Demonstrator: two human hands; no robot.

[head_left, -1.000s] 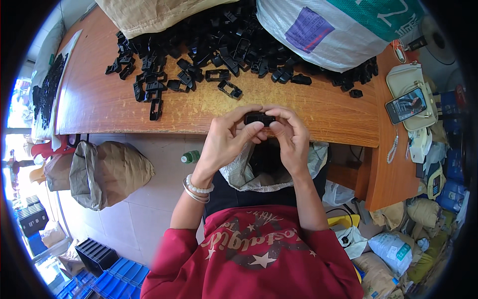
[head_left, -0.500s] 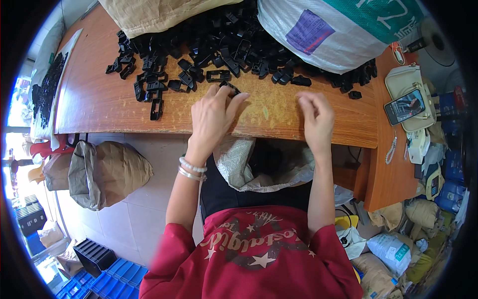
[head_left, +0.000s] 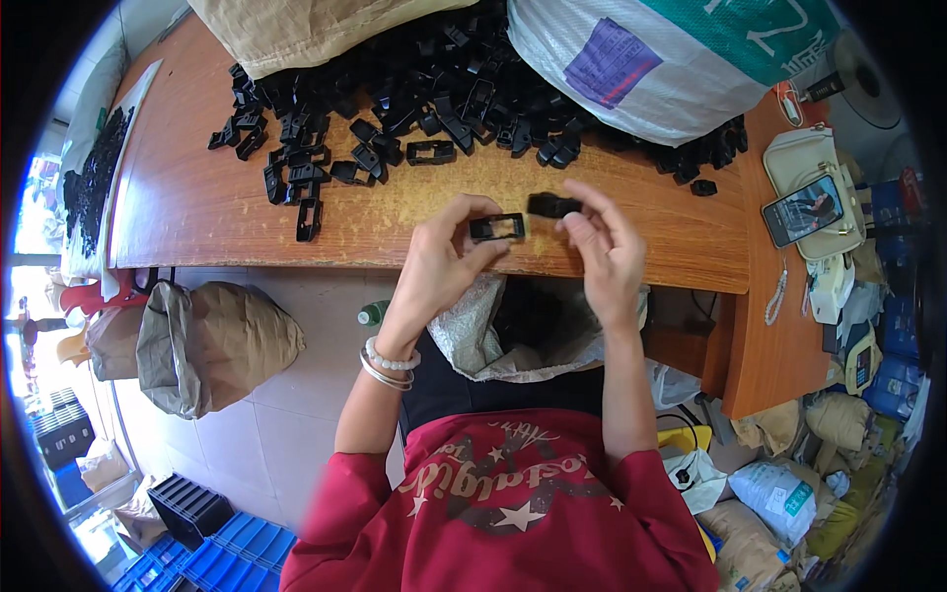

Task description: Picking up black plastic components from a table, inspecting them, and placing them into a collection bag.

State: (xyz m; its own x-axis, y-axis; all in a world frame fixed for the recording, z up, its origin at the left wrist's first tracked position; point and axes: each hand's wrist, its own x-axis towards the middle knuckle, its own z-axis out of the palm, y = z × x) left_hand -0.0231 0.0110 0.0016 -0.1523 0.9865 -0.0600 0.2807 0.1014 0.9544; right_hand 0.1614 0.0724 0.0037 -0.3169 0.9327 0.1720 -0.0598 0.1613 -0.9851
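Observation:
My left hand (head_left: 446, 252) pinches a black rectangular plastic frame (head_left: 496, 228) with an open middle, held above the front part of the wooden table. Just right of it, my right hand (head_left: 610, 255) grips a solid-looking black plastic piece (head_left: 553, 205) between thumb and fingers. A small gap separates the two parts. Beyond my hands lies a heap of black plastic parts (head_left: 395, 109), with frames and narrower pieces mixed together. Below the table edge, an open silvery-white sack (head_left: 464, 331) sits at my lap with dark contents.
A brown paper sack (head_left: 326, 30) and a white-and-green woven sack (head_left: 681, 89) stand behind the heap. On the right are a cream handbag (head_left: 789, 158) and a phone (head_left: 804, 210). A brown bag (head_left: 232, 340) and blue crates (head_left: 237, 557) are on the floor at left.
My left hand has drawn back toward me and now shows a black frame. My right hand has turned inward, bringing a black piece up beside it. The piece near the heap's right front is gone.

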